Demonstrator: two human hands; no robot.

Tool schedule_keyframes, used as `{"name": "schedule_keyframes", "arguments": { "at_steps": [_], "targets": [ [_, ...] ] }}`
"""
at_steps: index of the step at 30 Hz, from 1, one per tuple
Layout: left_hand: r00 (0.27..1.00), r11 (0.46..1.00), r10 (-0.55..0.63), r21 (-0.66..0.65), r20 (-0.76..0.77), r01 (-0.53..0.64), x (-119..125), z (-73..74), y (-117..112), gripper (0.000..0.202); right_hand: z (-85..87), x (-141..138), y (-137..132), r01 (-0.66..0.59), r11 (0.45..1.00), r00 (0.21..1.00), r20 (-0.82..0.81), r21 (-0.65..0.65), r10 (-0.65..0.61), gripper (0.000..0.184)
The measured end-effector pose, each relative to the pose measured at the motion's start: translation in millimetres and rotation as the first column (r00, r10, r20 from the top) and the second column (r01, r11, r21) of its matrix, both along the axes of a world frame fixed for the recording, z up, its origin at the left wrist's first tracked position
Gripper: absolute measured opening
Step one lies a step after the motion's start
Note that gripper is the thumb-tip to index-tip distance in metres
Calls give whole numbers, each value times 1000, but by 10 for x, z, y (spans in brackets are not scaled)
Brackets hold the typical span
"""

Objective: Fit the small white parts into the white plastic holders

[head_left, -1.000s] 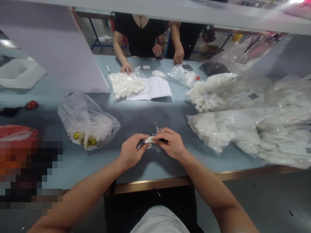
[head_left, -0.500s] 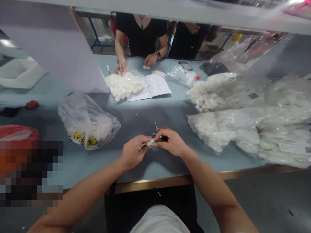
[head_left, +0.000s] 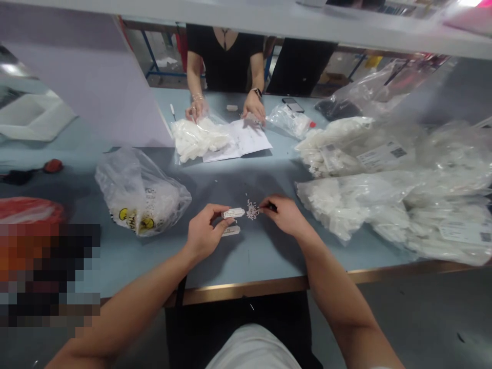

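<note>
- So, the left hand [head_left: 203,231] is closed in a pinch, thumb and fingers gripping one white plastic strip [head_left: 232,212].
- The right hand [head_left: 285,215] is pinched too, around one small black-tipped tool [head_left: 272,207], its tip at 9 o'clock, toward a loose pile of tiny white pieces [head_left: 251,209] lying between the hands.
- A second white strip [head_left: 231,231] lies on the table just below the first, beside the left fingers [head_left: 220,225].
- At 12 o'clock, two people in black stand across the table; one person's two hands [head_left: 225,110] are open, one on a clear bag of white pieces [head_left: 196,138], the other at a stapled paper booklet [head_left: 242,141].
- At 10 o'clock lies one clear bag printed with yellow smiley faces [head_left: 140,197]; at 1 o'clock, one small clear bag [head_left: 288,121] and one phone [head_left: 292,105].
- At 2 to 3 o'clock, several labelled bags of white parts [head_left: 346,205] overlap, so the count is unclear.
- The blue-grey workbench [head_left: 246,271] has a copper-coloured edge; a lavender partition [head_left: 77,87] stands at 10 o'clock, with blue-framed racks [head_left: 161,66] beyond.
</note>
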State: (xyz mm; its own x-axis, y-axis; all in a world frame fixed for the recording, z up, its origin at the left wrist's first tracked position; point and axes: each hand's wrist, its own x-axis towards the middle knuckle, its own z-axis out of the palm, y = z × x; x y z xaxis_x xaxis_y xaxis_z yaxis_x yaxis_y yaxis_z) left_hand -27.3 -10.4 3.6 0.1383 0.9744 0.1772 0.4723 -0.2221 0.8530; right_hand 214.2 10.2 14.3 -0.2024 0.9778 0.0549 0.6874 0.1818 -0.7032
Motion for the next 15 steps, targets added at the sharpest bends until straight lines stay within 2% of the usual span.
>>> {"name": "schedule_keyframes", "arguments": {
  "at_steps": [4,9,15],
  "targets": [
    [999,999,17,-28,43,-16,1,-19,14,25,-122,43,29,-106,994,976,190,-16,107,5],
    [999,1000,10,-2,39,-10,5,-17,5,25,-199,-15,-3,-116,993,937,330,-10,112,7],
    [999,1000,11,-29,44,-10,6,5,0,24,-187,-43,-52,-120,993,834,542,-8,105,17]
  ]
}}
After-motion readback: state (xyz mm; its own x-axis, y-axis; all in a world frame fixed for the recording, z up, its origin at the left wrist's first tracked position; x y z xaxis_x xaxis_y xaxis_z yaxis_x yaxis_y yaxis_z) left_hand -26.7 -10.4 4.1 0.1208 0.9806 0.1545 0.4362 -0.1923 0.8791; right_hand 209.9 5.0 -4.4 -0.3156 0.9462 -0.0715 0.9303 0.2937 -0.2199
